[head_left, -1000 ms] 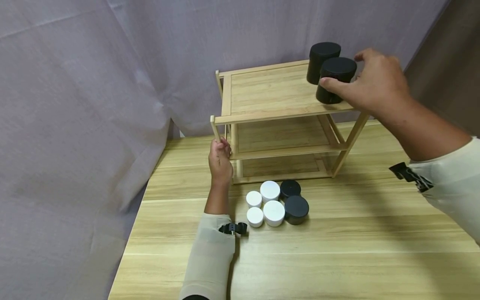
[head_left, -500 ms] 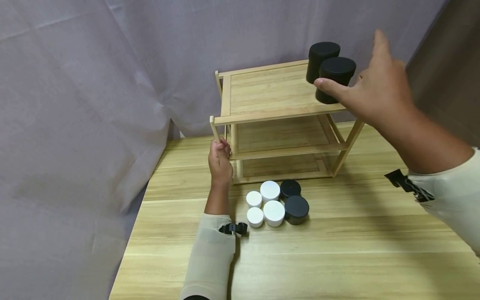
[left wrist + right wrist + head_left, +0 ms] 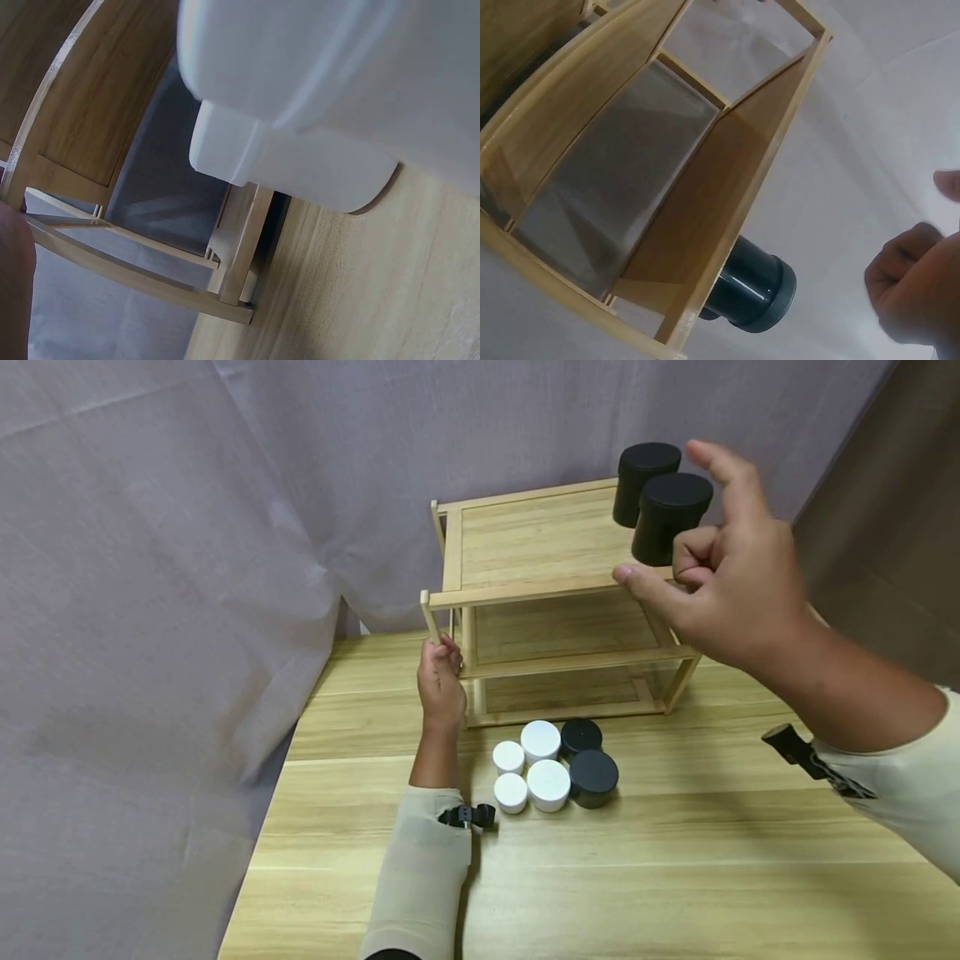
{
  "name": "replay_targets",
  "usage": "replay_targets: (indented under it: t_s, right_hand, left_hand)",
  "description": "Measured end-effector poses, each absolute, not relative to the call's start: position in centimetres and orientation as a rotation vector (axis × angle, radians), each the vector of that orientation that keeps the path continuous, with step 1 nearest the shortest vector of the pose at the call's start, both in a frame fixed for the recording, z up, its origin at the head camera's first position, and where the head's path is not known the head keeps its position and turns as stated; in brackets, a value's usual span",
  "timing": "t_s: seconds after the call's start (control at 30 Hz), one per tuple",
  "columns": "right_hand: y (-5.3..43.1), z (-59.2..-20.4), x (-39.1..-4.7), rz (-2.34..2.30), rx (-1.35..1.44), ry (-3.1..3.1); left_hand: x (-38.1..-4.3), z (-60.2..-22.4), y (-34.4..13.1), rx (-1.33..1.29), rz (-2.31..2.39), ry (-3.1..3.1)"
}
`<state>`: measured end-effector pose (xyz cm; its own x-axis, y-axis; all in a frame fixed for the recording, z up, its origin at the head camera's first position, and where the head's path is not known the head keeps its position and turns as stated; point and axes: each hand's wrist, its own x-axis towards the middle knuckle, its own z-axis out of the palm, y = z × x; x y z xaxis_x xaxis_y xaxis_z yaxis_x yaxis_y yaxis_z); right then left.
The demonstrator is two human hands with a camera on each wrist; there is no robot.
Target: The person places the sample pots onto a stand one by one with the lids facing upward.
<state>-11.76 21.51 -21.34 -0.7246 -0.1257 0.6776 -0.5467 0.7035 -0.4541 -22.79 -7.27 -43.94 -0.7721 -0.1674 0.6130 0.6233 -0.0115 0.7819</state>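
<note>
A three-tier wooden rack [image 3: 536,547] stands on the table. My left hand [image 3: 441,683] grips its front left post. Two black lidded jars [image 3: 670,522] stand upright, one behind the other, at the right end of the top shelf. My right hand [image 3: 738,581] is just right of and in front of the nearer jar, holding nothing. Its thumb and index finger are spread apart, and the other fingers curl in. In the right wrist view, a black jar [image 3: 754,289] shows beyond the top shelf's edge, apart from the hand.
On the table [image 3: 675,877] before the rack stand white jars [image 3: 548,785] in two sizes and two shorter black jars [image 3: 593,778], grouped closely. White jars [image 3: 300,161] loom large in the left wrist view. A grey curtain [image 3: 187,610] hangs behind and to the left.
The right hand has let go of the nearer black jar and drawn back toward me, its middle to little fingers now curled. The left hand and the jars have stayed put.
</note>
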Motion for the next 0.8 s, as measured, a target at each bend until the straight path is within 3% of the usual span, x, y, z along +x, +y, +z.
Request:
replay_targets:
  t_s: [0.43,0.8]
  right_hand:
    - [21.9,-24.2,-13.0,0.799,1.291,-2.207]
    - [21.6,-26.3,-13.1,0.892,1.469,-2.499]
  left_hand:
    - [-22.7,-43.9,-7.4,-0.451,-1.854,-1.72]
    - [-22.6,-43.9,-7.4,-0.45,-1.869,-1.694]
